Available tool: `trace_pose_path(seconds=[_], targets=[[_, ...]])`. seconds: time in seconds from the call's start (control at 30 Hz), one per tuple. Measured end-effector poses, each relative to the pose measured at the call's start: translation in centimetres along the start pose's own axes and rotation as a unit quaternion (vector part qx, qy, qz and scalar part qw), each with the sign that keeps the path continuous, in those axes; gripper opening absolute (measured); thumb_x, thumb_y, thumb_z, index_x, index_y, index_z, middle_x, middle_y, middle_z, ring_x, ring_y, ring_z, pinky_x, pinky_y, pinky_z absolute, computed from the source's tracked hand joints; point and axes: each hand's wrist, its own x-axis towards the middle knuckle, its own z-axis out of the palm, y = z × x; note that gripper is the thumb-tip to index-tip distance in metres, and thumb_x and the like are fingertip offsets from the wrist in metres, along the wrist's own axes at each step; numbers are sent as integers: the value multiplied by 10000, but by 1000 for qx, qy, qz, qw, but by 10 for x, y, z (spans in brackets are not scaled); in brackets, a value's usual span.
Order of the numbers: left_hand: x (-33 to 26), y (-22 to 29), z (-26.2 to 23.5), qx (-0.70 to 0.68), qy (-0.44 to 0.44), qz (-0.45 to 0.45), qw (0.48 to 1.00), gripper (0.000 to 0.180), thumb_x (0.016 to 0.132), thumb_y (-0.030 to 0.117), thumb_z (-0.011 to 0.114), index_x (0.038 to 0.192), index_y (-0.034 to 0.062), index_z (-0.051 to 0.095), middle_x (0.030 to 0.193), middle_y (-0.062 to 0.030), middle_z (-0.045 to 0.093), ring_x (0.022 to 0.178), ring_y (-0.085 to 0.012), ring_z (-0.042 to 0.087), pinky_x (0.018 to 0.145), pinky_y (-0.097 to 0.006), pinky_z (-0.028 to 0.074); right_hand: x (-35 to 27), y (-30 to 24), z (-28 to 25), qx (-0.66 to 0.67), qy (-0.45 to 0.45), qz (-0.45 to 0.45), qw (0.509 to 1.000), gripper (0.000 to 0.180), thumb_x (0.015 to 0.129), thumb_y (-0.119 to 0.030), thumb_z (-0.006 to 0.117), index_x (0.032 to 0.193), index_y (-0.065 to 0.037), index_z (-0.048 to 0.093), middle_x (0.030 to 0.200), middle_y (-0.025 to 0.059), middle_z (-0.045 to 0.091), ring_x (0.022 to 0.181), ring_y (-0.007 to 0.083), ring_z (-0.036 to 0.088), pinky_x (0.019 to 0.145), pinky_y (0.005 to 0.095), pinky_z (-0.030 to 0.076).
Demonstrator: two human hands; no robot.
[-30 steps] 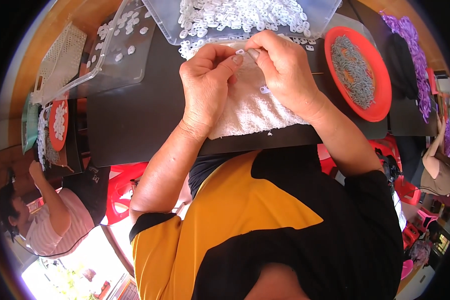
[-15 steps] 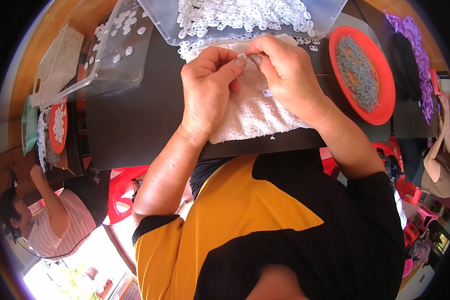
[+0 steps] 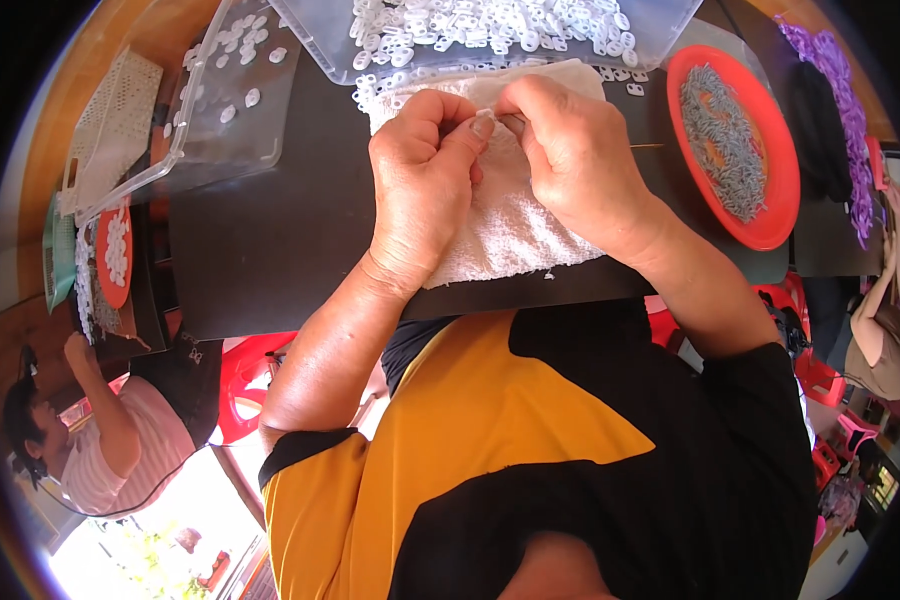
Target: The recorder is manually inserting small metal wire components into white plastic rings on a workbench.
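Note:
Above a white towel (image 3: pixel 500 235) my two hands meet, fingertips nearly touching. My left hand (image 3: pixel 420 180) is closed, thumb and forefinger pinching a small white plastic piece (image 3: pixel 485 114), of which only a bit shows. Right beside it, my right hand (image 3: pixel 580 160) is closed in a pinch too; its fingers hide whatever they hold. Just beyond the towel stands a clear plastic bin (image 3: pixel 345 60) heaped with small white oval plastic pieces (image 3: pixel 490 25) with holes. To the right lies a red oval plate (image 3: pixel 785 190) full of small grey pin-like parts (image 3: pixel 725 140).
A second clear bin (image 3: pixel 225 175) with a few white pieces is at the left on the dark table (image 3: pixel 270 260). Loose white pieces (image 3: pixel 632 88) lie by the towel. Purple strands (image 3: pixel 840 120) hang at the far right. Co-workers (image 3: pixel 120 430) sit on both sides.
A white piece that showed beneath my right hand is out of sight now. My right hand has turned slightly, its fingers staying at my left fingertips. The whole view has shifted a little.

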Motion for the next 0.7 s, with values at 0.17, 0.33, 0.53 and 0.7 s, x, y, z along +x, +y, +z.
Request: trace_pose_path(seconds=[0.17,0.33,0.53,0.7], targets=[[-1,-6,0,14,11,28,999,41,908,38,633,890,2,625,721,10,583,588,-53,499,535,-201,412,-2,1,8,8,2,-2,1000,188,794,118,523,931,-2,571,847,166,642,801,355,649,665,371,514],[0,-6,2,26,21,53,998,68,902,43,629,855,-1,605,681,10,568,567,-47,486,512,-209,411,-3,6,11,42,22,-10,999,148,822,93,546,936,7,581,814,151,644,756,281,658,668,324,508],[0,-4,0,-3,22,25,999,74,915,63,631,879,2,607,721,11,575,582,-53,498,538,-201,412,3,6,5,164,19,60,984,152,778,39,546,898,-28,610,781,167,633,746,365,624,659,416,492],[-1,-7,0,24,18,48,998,73,915,65,632,885,3,609,726,11,577,587,-53,501,545,-199,412,2,7,8,130,13,51,990,137,775,36,541,884,-24,600,767,170,629,740,371,618,655,432,486]])
